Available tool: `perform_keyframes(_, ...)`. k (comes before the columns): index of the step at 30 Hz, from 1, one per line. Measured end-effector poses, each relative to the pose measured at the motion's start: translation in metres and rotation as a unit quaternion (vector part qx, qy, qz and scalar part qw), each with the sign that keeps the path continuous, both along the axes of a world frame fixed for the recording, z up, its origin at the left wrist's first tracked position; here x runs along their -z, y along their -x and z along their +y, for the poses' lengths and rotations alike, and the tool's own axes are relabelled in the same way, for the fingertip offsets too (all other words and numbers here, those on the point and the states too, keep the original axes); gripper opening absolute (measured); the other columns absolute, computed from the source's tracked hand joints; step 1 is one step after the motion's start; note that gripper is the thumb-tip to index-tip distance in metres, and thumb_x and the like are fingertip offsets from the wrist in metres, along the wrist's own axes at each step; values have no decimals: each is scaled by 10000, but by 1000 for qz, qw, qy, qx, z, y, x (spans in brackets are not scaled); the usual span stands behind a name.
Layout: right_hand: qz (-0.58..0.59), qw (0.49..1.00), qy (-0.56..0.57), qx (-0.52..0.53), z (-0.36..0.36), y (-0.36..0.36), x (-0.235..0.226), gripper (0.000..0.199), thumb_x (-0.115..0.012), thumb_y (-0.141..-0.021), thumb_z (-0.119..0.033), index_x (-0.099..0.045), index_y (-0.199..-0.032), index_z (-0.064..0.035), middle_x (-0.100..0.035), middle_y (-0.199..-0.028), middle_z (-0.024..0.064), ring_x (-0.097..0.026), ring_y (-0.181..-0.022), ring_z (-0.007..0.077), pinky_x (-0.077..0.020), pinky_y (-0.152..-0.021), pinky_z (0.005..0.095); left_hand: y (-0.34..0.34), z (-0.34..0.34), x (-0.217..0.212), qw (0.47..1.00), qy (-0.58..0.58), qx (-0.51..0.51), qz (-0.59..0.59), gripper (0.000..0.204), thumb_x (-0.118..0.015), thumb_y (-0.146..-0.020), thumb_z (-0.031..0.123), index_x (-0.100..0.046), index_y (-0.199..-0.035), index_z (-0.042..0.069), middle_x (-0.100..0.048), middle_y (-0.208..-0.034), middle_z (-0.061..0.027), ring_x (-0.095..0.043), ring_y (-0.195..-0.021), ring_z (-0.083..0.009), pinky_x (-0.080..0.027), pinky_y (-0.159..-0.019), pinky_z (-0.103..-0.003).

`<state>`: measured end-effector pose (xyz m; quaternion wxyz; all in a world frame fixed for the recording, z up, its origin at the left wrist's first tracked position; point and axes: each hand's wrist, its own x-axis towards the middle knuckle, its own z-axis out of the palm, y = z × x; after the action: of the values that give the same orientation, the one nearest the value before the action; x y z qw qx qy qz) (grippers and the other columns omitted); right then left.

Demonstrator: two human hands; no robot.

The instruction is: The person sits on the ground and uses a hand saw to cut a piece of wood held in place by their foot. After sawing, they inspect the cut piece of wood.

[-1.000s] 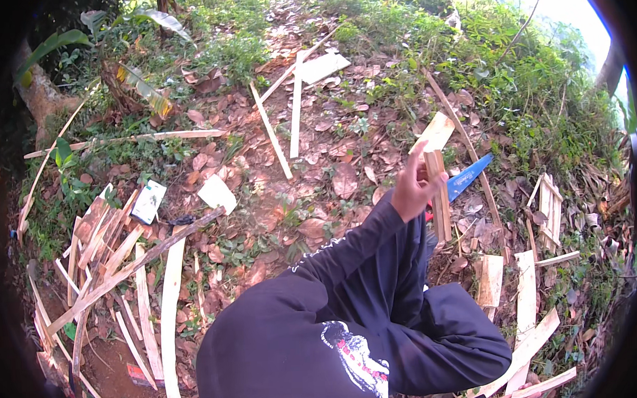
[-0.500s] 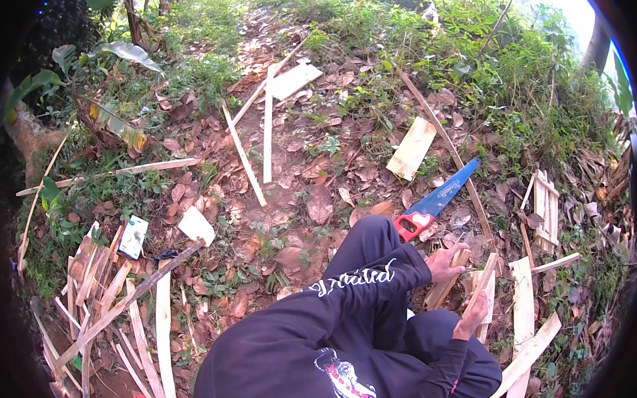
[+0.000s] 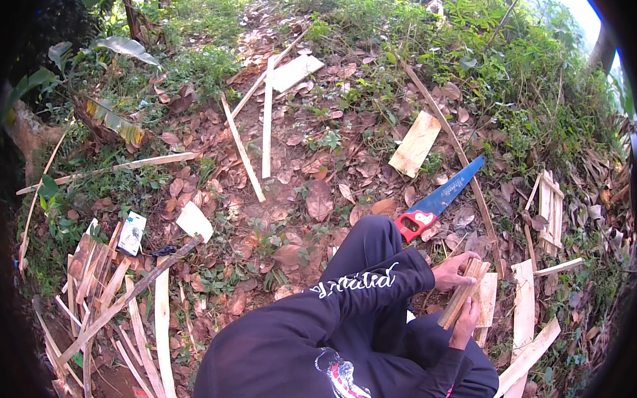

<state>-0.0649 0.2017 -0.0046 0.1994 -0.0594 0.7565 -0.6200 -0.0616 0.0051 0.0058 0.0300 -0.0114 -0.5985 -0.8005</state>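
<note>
1. leaf-strewn ground point(image 3: 290, 193) fills the frame, with grass along the upper edge and loose wood strips point(image 3: 104, 291) piled at the lower left.
2. the person's two hands have come together at the lower right; a second ago only one hand showed, raised higher toward the middle right with a piece of wood.
3. the left hand point(image 3: 453, 270) now wraps the upper end of a short wooden piece point(image 3: 462, 292), and the right hand point(image 3: 466, 323) closes round its lower end, so both are clamped on it.
4. that piece slants just above a flat board point(image 3: 487, 298); whether it touches the board is hard to tell.
5. the handsaw point(image 3: 438, 203), blue blade and red handle, lies untouched on the leaves just above the hands.
6. judging by this, the work looks to be at the handling of the wood, not the sawing.
</note>
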Motion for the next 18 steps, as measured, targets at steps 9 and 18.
perform_keyframes(9, -47, 997, 63, -5, -4, -6, -3, 306, -560, -999, -208, -538, -1209, 13, -611, -1064, 67, -581, -904, 92, -478, -774, 245, -3, -6, 1, 998, 55, -10, -22, 666, -751, -850, 237, -369, -1384, 125, -674, -1017, -124, -636, -940, -170, -530, -788, -349)
perform_keyframes(18, -126, 989, 72, -15, -1, -5, -16, 294, -613, -965, -123, -527, -1195, 38, -666, -1078, 106, -638, -940, 117, -520, -800, 245, -7, -11, -19, 993, 68, 30, -92, 686, -796, -790, 185, -416, -1352, 84, -688, -1048, -146, -671, -956, -199, -553, -804, -363)
